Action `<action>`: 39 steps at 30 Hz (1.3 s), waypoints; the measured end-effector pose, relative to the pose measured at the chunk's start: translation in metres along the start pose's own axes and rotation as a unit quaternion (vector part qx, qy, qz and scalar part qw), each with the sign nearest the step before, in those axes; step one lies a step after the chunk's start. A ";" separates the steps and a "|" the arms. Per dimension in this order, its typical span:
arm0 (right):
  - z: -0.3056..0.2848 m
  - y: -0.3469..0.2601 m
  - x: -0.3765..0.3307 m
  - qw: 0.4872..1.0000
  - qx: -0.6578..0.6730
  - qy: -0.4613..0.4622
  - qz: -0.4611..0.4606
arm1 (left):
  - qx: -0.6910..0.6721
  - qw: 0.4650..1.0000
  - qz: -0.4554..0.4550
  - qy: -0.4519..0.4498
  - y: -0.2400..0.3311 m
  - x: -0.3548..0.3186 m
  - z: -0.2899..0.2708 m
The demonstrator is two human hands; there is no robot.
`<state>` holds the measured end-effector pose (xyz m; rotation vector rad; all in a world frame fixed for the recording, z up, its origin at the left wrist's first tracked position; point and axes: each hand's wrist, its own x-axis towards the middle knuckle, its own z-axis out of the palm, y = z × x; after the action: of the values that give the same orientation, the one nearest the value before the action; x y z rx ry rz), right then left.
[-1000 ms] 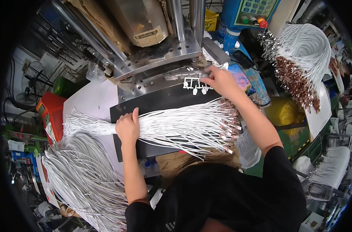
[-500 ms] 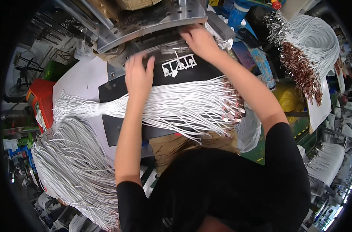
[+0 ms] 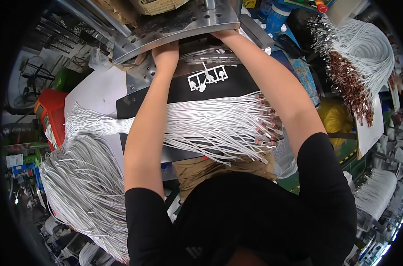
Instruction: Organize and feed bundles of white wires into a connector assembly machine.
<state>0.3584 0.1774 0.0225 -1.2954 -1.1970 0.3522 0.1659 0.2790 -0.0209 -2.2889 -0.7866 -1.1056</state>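
Observation:
Both hands reach in under the edge of a steel machine plate (image 3: 184, 31). My left hand (image 3: 167, 52) shows only its back and wrist; the plate covers its fingers. Of my right hand (image 3: 226, 35) just the heel and wrist show at the plate's right end, with the fingers hidden. Between my forearms, a branched white plastic moulded frame (image 3: 208, 77) lies on a black mat (image 3: 184, 92), in front of a metal mould block (image 3: 212, 58). Nearer to me, a bundle of white cables (image 3: 206, 122) with small connectors at its right end lies across the mat, below my forearms.
A large heap of grey-white cables (image 3: 86, 190) spreads at the lower left, beside a red machine (image 3: 50, 113). Coiled cables (image 3: 363, 53) with brown connectors hang at the upper right. A blue bottle (image 3: 277, 17) stands at the back, and a yellow bag (image 3: 336, 117) lies to the right.
Both hands have moved away from me, in under the machine plate, so their fingers are now hidden. The white plastic frame and the cable bundle lie as before.

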 end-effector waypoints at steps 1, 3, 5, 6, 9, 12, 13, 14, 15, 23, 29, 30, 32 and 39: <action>-0.020 0.007 -0.004 0.993 -0.119 -0.016 -0.011 | -0.170 0.976 -0.105 -0.084 0.022 0.003 -0.030; -0.027 0.016 -0.007 0.973 -0.227 -0.034 -0.027 | -0.354 0.902 -0.169 -0.181 0.034 -0.002 -0.091; -0.020 0.037 -0.007 0.929 -0.344 -0.045 -0.126 | -0.386 0.893 -0.130 -0.193 0.043 -0.012 -0.125; -0.012 0.038 -0.011 0.900 -0.396 -0.056 -0.173 | -0.378 0.905 -0.090 -0.174 0.051 -0.022 -0.140; 0.000 0.010 -0.022 0.873 -0.439 -0.068 -0.200 | -0.373 0.909 -0.045 -0.183 0.072 -0.042 -0.155; 0.012 -0.026 -0.030 0.845 -0.477 -0.050 -0.235 | -0.378 0.908 -0.056 -0.173 0.088 -0.044 -0.177; 0.007 -0.030 -0.034 0.828 -0.501 -0.026 -0.250 | -0.383 0.911 -0.071 -0.134 0.096 -0.040 -0.188; 0.004 -0.033 -0.038 0.810 -0.523 -0.002 -0.265 | -0.386 0.913 -0.087 -0.095 0.101 -0.039 -0.198; 0.000 -0.032 -0.043 0.809 -0.526 -0.004 -0.263 | -0.390 0.912 -0.088 -0.096 0.099 -0.043 -0.208; -0.009 -0.043 -0.078 0.846 -0.451 -0.116 -0.260 | -0.501 0.780 -0.341 -0.159 0.080 -0.128 -0.293; 0.065 -0.036 -0.048 0.826 -0.463 -0.126 -0.295 | -0.534 0.780 -0.269 -0.184 0.106 -0.136 -0.319; 0.069 -0.029 -0.045 0.825 -0.467 -0.122 -0.295 | -0.538 0.779 -0.264 -0.182 0.107 -0.137 -0.321; 0.083 -0.035 -0.045 0.837 -0.464 -0.111 -0.269 | -0.531 0.774 -0.295 -0.180 0.102 -0.143 -0.325; 0.053 -0.074 -0.072 0.926 -0.331 -0.175 -0.045 | -0.523 0.751 -0.346 -0.204 0.097 -0.162 -0.336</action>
<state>0.2563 0.1268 0.0425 -1.7949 -1.7667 0.1070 -0.0321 -0.0490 0.0203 -3.3799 -1.5738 -1.6813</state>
